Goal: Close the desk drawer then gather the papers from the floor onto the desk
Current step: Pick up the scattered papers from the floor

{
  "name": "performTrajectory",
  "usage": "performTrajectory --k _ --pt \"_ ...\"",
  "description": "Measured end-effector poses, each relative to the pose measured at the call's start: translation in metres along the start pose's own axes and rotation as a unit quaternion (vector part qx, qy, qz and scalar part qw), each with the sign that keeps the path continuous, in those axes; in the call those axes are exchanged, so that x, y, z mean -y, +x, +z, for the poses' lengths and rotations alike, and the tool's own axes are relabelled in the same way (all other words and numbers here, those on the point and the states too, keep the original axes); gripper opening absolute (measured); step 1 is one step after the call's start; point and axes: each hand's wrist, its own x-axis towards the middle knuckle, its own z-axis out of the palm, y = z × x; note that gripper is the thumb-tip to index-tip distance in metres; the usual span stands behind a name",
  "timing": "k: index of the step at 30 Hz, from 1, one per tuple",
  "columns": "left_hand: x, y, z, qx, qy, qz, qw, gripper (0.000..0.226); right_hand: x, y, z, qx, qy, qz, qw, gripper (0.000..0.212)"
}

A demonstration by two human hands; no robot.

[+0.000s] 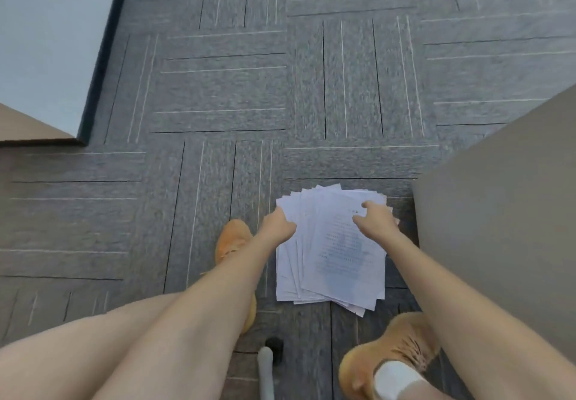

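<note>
A: Orange suede shoes (392, 349) sit at the bottom of the frame, on grey carpet tile (218, 94), and just above them, right of centre, lie the papers (333, 262) in a loose fan.

B: Thin white sheets, I'd guess: light, floppy, apt to slide over one another. Where are the hands?

A: Left hand (277, 226) touches the fan's upper left edge, fingers curled in; whether they pinch a sheet I cannot tell. Right hand (375, 220) rests on the top sheet near the upper right corner, fingers (369, 205) bent and slightly spread, holding nothing that I can see.

B: Then I'd square the fan first, pressing in from both long edges, and lift from underneath with thumbs on top.

A: Agreed. The brown panel (498, 212) at the right edge, just beside the sheets, is likely the desk.
</note>
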Motion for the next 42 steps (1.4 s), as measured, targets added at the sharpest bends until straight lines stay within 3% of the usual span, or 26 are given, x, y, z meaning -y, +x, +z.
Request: performTrajectory --k 6,11,17,26,32,37,42 --pt "0.035 0.071 0.053 -0.005 -0.025 -0.059 0.998 0.044 -0.055 0.056 0.063 0.004 -0.001 0.116 0.993 0.047" --pt "0.061 0.106 0.087 -0.050 -0.046 -0.116 0.991 0.046 -0.085 0.084 0.109 0.001 0.035 0.213 0.976 0.083" --pt "0.064 0.113 0.104 -0.089 -0.049 -0.088 0.991 0.036 -0.083 0.087 0.140 -0.033 0.021 0.185 0.982 0.088" --pt "0.044 0.113 0.125 -0.048 -0.072 -0.026 0.996 0.037 -0.071 0.082 0.144 -0.032 0.032 0.100 0.994 0.076" --pt "0.049 0.109 0.127 -0.113 -0.074 -0.115 0.984 0.067 -0.083 0.069 0.140 -0.097 0.063 0.128 0.985 0.072" --pt "0.040 0.110 0.130 -0.081 -0.136 -0.139 0.978 0.053 -0.078 0.063 0.149 -0.096 0.080 0.096 0.987 0.064" --pt "0.045 0.110 0.131 -0.073 -0.144 -0.134 0.978 0.054 -0.066 0.057 0.157 -0.085 0.071 0.061 0.992 0.077"
